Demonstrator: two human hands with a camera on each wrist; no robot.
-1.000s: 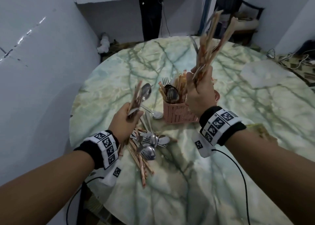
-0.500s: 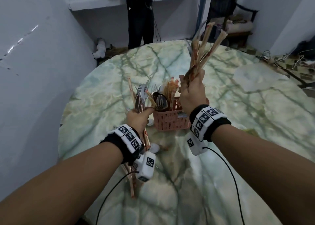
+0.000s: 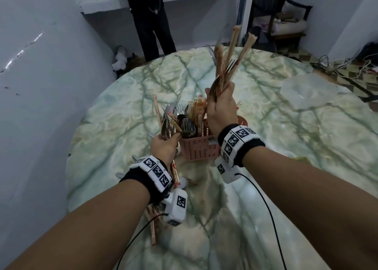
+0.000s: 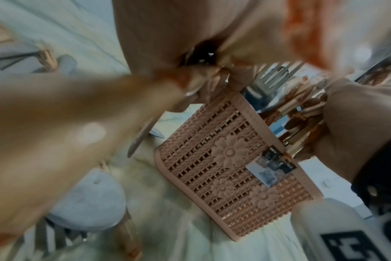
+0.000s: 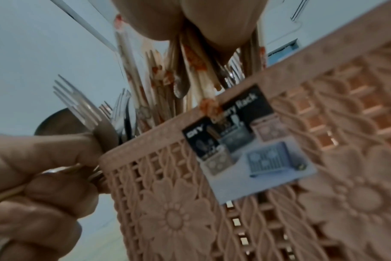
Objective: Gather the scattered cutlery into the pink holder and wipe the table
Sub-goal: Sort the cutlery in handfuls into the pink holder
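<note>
The pink holder (image 3: 199, 150) stands mid-table, filled with forks, spoons and wrapped chopsticks. My left hand (image 3: 163, 145) grips a bundle of spoons, forks and chopsticks (image 3: 166, 120) against the holder's left side. My right hand (image 3: 221, 108) grips a bundle of wrapped chopsticks and a fork (image 3: 230, 59) upright, just above the holder's right part. In the right wrist view the lower ends of that bundle (image 5: 196, 79) hang over the holder's rim (image 5: 234, 98), and the left hand (image 5: 40, 176) is beside it. More loose cutlery (image 3: 153, 226) lies on the marble table (image 3: 276, 147) under my left wrist.
A person in dark trousers (image 3: 152, 24) stands beyond the table's far edge. A white wall (image 3: 41, 106) is close on the left. A pale cloth (image 3: 306, 94) lies on the table's right side. A chair (image 3: 284, 22) and floor cables (image 3: 347, 65) are at the back right.
My left hand has risen from the loose pile and carried its bundle to the holder's left side. My right hand has lowered its bundle toward the holder.
</note>
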